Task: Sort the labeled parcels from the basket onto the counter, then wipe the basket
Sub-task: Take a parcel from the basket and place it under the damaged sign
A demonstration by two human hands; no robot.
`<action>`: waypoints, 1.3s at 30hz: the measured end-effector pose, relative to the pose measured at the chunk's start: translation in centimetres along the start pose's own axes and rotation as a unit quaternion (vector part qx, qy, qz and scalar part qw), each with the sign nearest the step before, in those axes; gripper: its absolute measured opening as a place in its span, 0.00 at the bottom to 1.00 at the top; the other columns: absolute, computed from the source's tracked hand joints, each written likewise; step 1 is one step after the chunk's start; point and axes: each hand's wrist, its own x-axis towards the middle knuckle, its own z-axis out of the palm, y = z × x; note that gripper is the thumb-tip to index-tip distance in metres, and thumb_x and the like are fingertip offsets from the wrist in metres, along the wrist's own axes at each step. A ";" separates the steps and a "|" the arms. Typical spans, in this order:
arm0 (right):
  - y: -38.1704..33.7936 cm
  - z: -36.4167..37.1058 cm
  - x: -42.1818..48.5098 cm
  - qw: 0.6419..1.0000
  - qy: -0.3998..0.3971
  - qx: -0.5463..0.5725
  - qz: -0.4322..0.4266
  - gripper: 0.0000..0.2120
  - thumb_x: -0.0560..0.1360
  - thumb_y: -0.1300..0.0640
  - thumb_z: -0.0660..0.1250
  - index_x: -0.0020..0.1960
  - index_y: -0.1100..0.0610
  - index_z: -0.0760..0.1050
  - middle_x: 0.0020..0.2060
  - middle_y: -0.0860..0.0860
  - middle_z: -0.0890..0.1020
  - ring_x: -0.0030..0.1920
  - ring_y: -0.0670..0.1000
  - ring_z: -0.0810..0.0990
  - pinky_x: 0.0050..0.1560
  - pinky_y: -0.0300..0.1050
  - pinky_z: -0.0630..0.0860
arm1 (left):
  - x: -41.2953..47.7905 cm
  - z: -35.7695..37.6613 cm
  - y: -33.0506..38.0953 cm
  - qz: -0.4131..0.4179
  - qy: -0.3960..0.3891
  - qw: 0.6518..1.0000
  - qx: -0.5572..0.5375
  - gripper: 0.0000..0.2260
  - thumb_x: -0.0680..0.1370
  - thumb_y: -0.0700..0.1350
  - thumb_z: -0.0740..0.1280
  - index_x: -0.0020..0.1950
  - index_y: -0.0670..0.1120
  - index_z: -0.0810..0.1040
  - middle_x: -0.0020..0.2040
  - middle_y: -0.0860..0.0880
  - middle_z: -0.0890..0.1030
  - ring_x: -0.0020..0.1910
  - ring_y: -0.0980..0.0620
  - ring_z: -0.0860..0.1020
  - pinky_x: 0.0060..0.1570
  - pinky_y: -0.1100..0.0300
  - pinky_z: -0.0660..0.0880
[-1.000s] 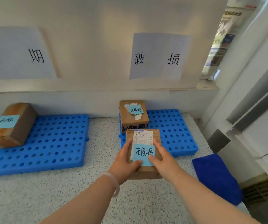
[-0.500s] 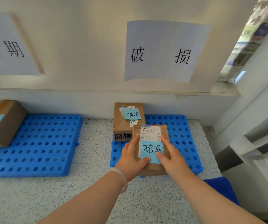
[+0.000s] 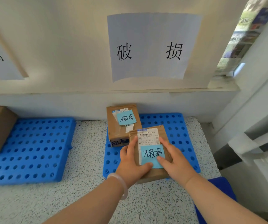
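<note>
We hold the brown parcel [image 3: 148, 139] with its long axis running away from us toward the wall, the shipping label at the far end and the blue handwritten note nearest us. The left hand [image 3: 130, 164] and right hand [image 3: 177, 164] grip its sides, thumbs on top. It is over the right blue perforated tray [image 3: 178, 131] on the bench [image 3: 89, 143], just in front of a second parcel [image 3: 123, 125].
</note>
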 end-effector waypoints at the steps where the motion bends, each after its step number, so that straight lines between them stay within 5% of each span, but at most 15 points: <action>1: -0.2 0.3 -0.1 1.000 0.001 0.000 -0.002 0.31 0.78 0.51 0.67 0.76 0.36 0.58 0.66 0.41 0.68 0.67 0.42 0.65 0.70 0.50 0.68 | -0.1 -0.3 -0.1 -0.001 0.001 1.000 0.002 0.42 0.72 0.48 0.75 0.68 0.74 0.49 0.68 0.54 0.57 0.60 0.57 0.66 0.56 0.66 0.66; 4: -1.0 1.6 -0.1 1.000 -0.005 -0.003 -0.003 0.31 0.78 0.49 0.67 0.75 0.34 0.56 0.69 0.43 0.66 0.67 0.42 0.64 0.70 0.48 0.68 | -0.5 -1.7 -0.5 -0.002 0.005 1.000 0.014 0.41 0.73 0.47 0.75 0.70 0.71 0.49 0.67 0.53 0.59 0.56 0.61 0.67 0.50 0.72 0.65; 9: -2.3 3.3 -0.4 1.000 -0.002 -0.006 0.006 0.32 0.79 0.49 0.66 0.76 0.34 0.54 0.68 0.44 0.66 0.67 0.43 0.64 0.70 0.47 0.66 | -1.0 -3.6 -0.7 -0.016 -0.007 0.999 0.028 0.42 0.73 0.46 0.75 0.72 0.70 0.49 0.68 0.51 0.60 0.59 0.55 0.65 0.55 0.62 0.66; 16: -1.8 2.6 -2.9 1.000 0.025 0.010 0.000 0.31 0.79 0.49 0.66 0.73 0.31 0.55 0.66 0.43 0.66 0.66 0.43 0.65 0.69 0.47 0.67 | -2.1 -3.1 -0.1 0.004 -0.041 0.998 0.038 0.46 0.73 0.48 0.75 0.72 0.71 0.43 0.69 0.51 0.60 0.61 0.56 0.65 0.54 0.68 0.66; 22: -1.5 -0.2 -2.3 0.995 0.092 0.033 -0.002 0.31 0.78 0.51 0.67 0.66 0.22 0.55 0.64 0.44 0.70 0.62 0.43 0.70 0.63 0.50 0.74 | -0.3 -1.6 2.6 0.040 -0.059 0.997 0.030 0.49 0.73 0.49 0.75 0.78 0.66 0.42 0.73 0.51 0.59 0.63 0.57 0.64 0.61 0.63 0.64; 30: 0.2 -3.3 1.4 0.991 0.127 0.017 0.031 0.31 0.79 0.51 0.66 0.75 0.34 0.56 0.62 0.45 0.69 0.61 0.46 0.71 0.61 0.53 0.76 | 2.3 1.3 3.5 0.057 -0.032 0.997 0.035 0.42 0.77 0.50 0.72 0.81 0.58 0.46 0.71 0.56 0.62 0.71 0.57 0.63 0.67 0.63 0.65; 34: 1.7 -2.5 3.8 0.993 0.106 0.009 0.047 0.32 0.79 0.51 0.66 0.76 0.35 0.56 0.64 0.45 0.69 0.64 0.47 0.69 0.64 0.52 0.74 | 2.7 2.6 2.1 0.055 -0.011 0.994 0.089 0.39 0.78 0.53 0.70 0.81 0.55 0.48 0.79 0.54 0.52 0.78 0.54 0.54 0.75 0.53 0.62; 39: 3.4 -0.7 6.0 0.997 0.059 0.000 0.058 0.33 0.79 0.51 0.66 0.77 0.37 0.54 0.67 0.47 0.67 0.66 0.46 0.66 0.64 0.47 0.71 | 2.6 3.5 -0.5 0.045 -0.022 0.987 0.155 0.38 0.80 0.53 0.67 0.82 0.53 0.46 0.80 0.58 0.42 0.79 0.56 0.48 0.72 0.67 0.50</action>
